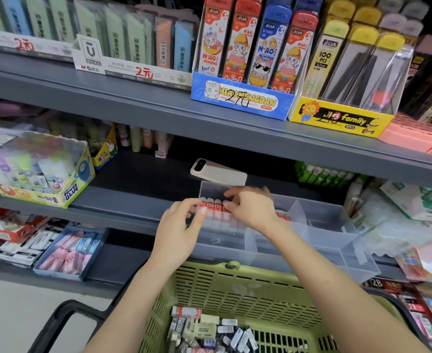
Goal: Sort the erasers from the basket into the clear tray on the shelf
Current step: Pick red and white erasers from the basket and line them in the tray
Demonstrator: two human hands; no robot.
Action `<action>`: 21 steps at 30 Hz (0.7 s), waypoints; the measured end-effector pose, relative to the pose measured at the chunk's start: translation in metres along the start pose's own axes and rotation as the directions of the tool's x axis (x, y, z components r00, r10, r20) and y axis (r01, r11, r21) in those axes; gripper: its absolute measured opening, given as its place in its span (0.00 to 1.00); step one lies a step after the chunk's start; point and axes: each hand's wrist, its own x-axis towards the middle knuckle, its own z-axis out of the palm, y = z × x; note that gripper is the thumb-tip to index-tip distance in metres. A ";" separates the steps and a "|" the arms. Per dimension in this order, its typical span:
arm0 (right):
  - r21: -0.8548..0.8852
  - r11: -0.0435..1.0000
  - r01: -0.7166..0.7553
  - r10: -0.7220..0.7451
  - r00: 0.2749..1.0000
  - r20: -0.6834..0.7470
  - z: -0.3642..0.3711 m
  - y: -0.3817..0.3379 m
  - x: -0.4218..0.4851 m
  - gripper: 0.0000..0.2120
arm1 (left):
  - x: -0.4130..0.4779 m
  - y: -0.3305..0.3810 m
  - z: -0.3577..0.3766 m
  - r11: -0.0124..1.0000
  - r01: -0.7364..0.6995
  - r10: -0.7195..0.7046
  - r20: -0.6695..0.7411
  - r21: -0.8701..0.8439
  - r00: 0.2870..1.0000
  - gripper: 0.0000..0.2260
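Behind the clear tray (324,225) holding red erasers (213,207) lies a phone (220,171).

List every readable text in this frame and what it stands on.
"MIAOMENGDAN": blue display box
"family": yellow display box
"100 PCS": yellow-capped pack
"POWER GLUE": glue box
"M&G": white lead box
"2B": red pack, lower right
Labels on basket erasers and red erasers in the tray: too blurred.
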 end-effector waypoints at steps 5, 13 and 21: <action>0.127 0.956 0.266 -0.180 0.868 -0.463 -0.004 0.002 -0.069 0.09 | -0.011 0.004 -0.004 1.000 -0.027 0.028 -0.065 0.013 0.998 0.10; 0.398 0.857 0.328 -0.312 0.944 -0.106 0.091 -0.001 -0.178 0.12 | -0.058 -0.005 -0.024 0.991 -0.041 0.052 -0.084 0.128 0.995 0.09; 0.345 0.939 -0.006 -0.105 0.947 0.302 0.184 -0.041 -0.158 0.09 | -0.104 -0.007 -0.047 0.973 -0.036 0.050 -0.056 0.230 0.997 0.07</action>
